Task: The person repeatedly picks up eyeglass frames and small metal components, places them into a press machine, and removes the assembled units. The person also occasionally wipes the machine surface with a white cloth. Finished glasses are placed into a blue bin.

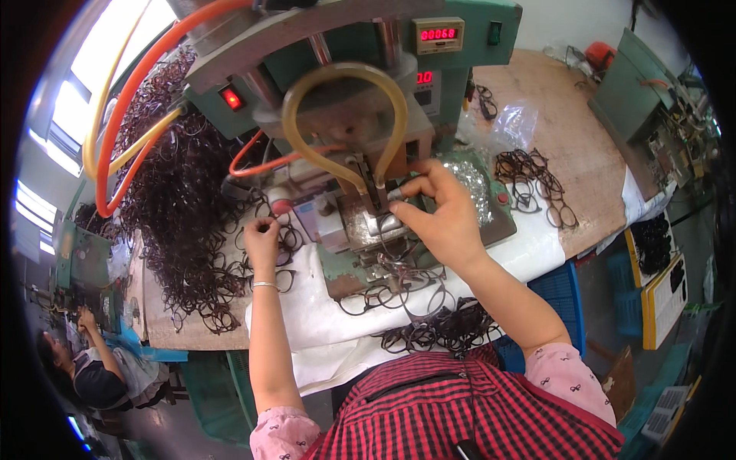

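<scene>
My right hand (445,218) reaches in at the head of a green press machine (349,130), thumb and fingertips closed on an eyeglass frame (395,249) at the metal fixture (379,228). One dark rim of that frame hangs below the fixture; the rest is hidden by the tooling and fingers. My left hand (262,241), a bangle on its wrist, is at the right edge of a large heap of dark eyeglass frames (180,207). Its fingers are pinched together beside loose frames; what they hold, if anything, I cannot make out.
More frames lie at the table's front edge (445,326) and right of the machine (529,176). Orange air hoses (115,146) arch at the left. A white cloth (307,337) covers the front. A blue crate (563,307) stands at the right. Another person (100,368) sits far left.
</scene>
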